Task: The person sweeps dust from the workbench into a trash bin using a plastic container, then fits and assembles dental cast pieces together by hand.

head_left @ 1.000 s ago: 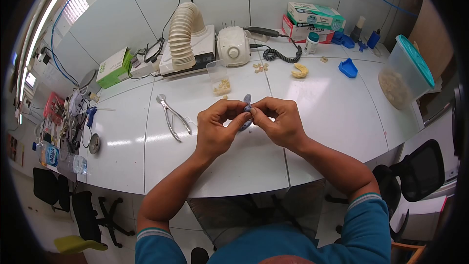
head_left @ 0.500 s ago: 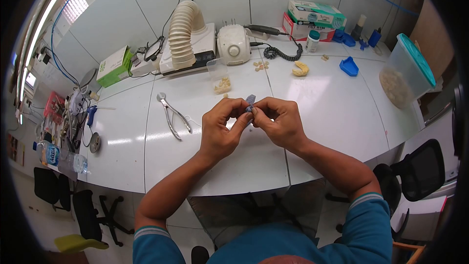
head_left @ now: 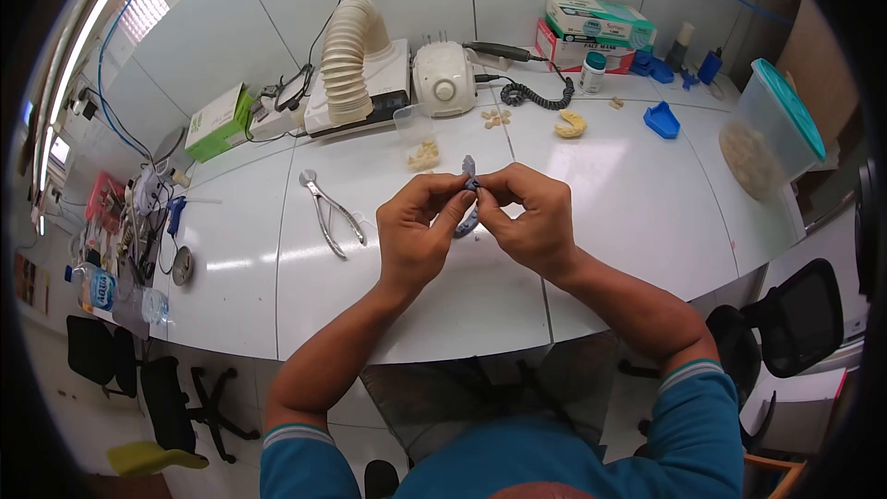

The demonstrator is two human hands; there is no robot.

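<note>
Between my two hands, above the white table, is a small curved blue-grey piece that looks like a dental arch model. My left hand pinches it between thumb and index finger from the left. From the right, my right hand grips it the same way, fingertips close to the left ones. The fingers cover the middle of the piece. To the left of my hands lie metal pliers with handles spread. A small grey crumb sits on the table beneath my hands.
Beyond my hands stands a clear cup with yellowish pieces. Farther back are a white control unit with a handpiece, a ribbed suction hose, a yellow dental model, a blue mould and a lidded tub.
The blue-grey arch has been turned, so its curved lower part now shows below my fingers. Both hands stay pinched on it and have shifted slightly.
</note>
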